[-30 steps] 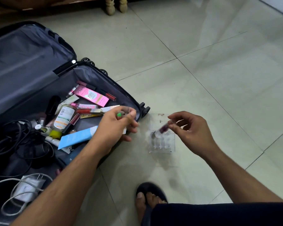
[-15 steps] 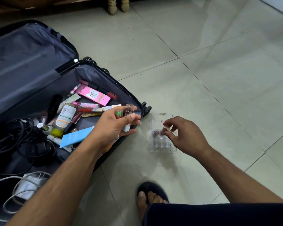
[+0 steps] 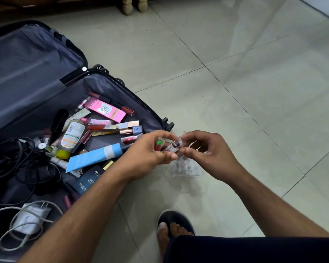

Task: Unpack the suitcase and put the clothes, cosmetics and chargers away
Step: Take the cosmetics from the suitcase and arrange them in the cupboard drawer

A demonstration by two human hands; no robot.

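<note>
Suitcase [image 3: 122, 95] cosmetics: right hand [image 3: 209, 156] has left the clear organizer [image 3: 188, 169] below it, now pinching a small tube [image 3: 174, 146] from left hand [image 3: 146, 154], which grips several; next slotting likely.

Tiled floor [image 3: 235, 76]: supports the open suitcase [image 3: 36, 88], a clear plastic organizer [image 3: 186, 169], and a sandalled foot [image 3: 171, 224].

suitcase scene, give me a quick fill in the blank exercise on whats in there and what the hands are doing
1. The pink Pond's box lies inside the open ____.
2. The clear organizer stands on the tiled ____, outside the case.
3. The left hand and right hand both pinch one small clear ____.
4. The white charger lies in the case, ____ the long blue tube in the picture.

Missing words: suitcase; floor; tube; below
</note>
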